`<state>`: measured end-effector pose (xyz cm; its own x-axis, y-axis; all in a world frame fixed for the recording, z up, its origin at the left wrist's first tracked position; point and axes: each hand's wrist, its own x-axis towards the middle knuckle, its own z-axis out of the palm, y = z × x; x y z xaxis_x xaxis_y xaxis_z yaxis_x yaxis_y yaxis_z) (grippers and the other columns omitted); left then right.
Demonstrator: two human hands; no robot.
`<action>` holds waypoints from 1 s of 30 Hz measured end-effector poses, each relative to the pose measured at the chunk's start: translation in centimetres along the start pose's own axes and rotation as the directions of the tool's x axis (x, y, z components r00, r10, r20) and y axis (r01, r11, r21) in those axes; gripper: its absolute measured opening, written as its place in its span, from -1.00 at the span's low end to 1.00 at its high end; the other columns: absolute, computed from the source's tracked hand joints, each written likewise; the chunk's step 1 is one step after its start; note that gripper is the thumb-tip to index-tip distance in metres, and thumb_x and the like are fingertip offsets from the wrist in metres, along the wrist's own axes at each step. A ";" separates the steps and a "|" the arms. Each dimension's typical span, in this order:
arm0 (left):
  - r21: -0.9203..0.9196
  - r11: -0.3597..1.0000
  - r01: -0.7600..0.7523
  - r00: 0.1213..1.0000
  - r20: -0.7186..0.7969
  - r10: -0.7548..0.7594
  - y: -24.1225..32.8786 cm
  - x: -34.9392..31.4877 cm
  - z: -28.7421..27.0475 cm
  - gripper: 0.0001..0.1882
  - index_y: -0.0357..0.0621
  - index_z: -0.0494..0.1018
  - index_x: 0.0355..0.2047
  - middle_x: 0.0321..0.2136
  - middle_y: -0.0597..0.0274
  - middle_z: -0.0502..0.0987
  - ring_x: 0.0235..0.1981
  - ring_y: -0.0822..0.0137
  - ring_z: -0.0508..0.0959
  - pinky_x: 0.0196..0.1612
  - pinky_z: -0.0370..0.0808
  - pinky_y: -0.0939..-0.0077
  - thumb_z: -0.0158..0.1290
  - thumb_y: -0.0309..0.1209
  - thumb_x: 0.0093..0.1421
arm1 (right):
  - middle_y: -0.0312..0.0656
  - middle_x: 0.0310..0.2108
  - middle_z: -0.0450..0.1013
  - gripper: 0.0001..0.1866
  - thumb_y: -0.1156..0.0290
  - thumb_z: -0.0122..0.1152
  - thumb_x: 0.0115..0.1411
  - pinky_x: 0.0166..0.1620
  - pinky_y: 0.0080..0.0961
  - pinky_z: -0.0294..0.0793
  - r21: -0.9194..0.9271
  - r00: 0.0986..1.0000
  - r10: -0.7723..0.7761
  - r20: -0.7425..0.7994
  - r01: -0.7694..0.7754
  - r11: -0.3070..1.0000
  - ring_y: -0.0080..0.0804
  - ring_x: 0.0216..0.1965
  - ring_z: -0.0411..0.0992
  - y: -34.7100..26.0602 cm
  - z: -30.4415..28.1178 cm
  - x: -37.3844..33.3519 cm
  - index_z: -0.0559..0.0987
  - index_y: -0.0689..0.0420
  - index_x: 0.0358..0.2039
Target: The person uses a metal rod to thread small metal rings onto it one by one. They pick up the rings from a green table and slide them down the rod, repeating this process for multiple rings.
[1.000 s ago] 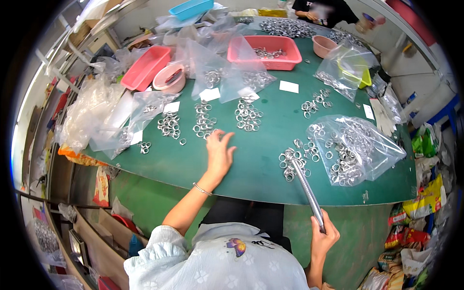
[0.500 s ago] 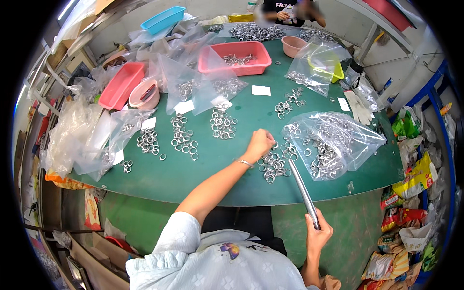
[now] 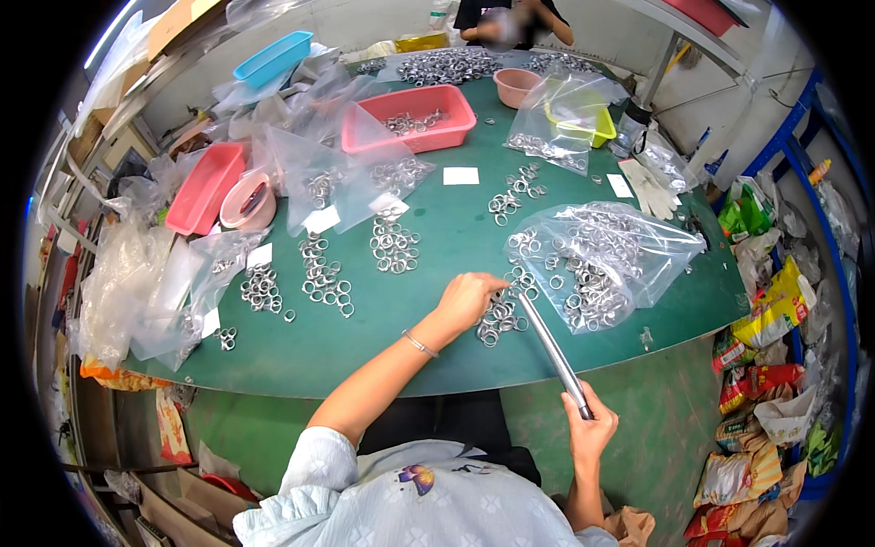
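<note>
The green counter [image 3: 401, 360] is bearing a clear bag [image 3: 670, 244] of rings, looking slack and slippery. The tapered metal rod [image 3: 550, 348] is slanting over the counter's near edge, seeming stiff and fairly heavy; the right hand [image 3: 592, 427] is wrapping its fingers round the thick dark end, probably the surest hold. The left hand [image 3: 467, 299] is reaching to the rod's tip; whether its fingers are pinching anything, I cannot tell. Loose rings [image 3: 499, 315] are lying just beside, likely light, hard and slick.

Bright, even light; a white lamp [image 3: 113, 39] glows at 10 o'clock. Glare streaks the clear bag [image 3: 670, 251] at 3 o'clock, the tweezers [image 3: 551, 348] at 4. Fisheye distortion bends the table [image 3: 273, 365]; corners go black; blur smudges a person [image 3: 529, 35] near 12.
</note>
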<state>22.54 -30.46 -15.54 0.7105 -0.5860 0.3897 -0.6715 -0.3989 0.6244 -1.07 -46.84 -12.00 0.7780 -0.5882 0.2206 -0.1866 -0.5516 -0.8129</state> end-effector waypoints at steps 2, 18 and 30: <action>0.029 0.997 0.067 0.988 0.139 -0.071 0.4 -0.6 -0.2 -0.76 -0.14 0.56 -0.30 -0.34 -0.02 0.53 -0.42 0.05 0.52 -0.33 0.47 0.27 -0.03 -0.61 0.05 | -0.26 -0.70 0.32 -0.72 0.47 0.35 -0.08 -0.57 -0.66 0.23 0.032 1.000 0.015 0.002 -0.015 0.999 -0.66 -0.67 0.20 0.2 0.1 -0.1 0.61 0.19 -0.29; -0.857 0.479 0.191 0.941 0.022 -0.337 3.9 -4.2 -3.0 -0.81 -0.31 0.53 -0.26 -0.20 0.01 0.53 -0.15 0.25 0.54 -0.11 0.50 0.44 -0.07 -0.58 0.19 | -0.33 -0.67 0.34 -0.72 0.56 0.32 -0.08 -0.57 -0.73 0.20 0.114 0.981 -0.069 0.181 0.049 0.992 -0.73 -0.63 0.21 -0.5 0.6 -0.6 0.59 0.30 -0.28; -0.960 -0.047 0.276 0.922 0.278 -0.270 10.0 -6.8 -3.3 -0.36 -0.30 0.07 0.17 0.12 -0.16 0.23 0.14 0.02 0.30 0.21 0.19 0.17 0.08 -0.36 0.15 | -0.27 -0.75 0.32 -0.65 0.42 0.42 -0.17 -0.62 -0.55 0.21 -0.075 0.943 -0.319 0.099 0.327 0.942 -0.46 -0.77 0.23 -2.2 -0.2 -0.2 0.62 0.14 -0.28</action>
<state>11.65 -28.11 -9.66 0.7776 -0.6287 0.0026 0.4294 0.5341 0.7283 -0.94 -45.60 -10.15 0.8521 -0.3199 0.4142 0.0336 -0.7564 -0.6533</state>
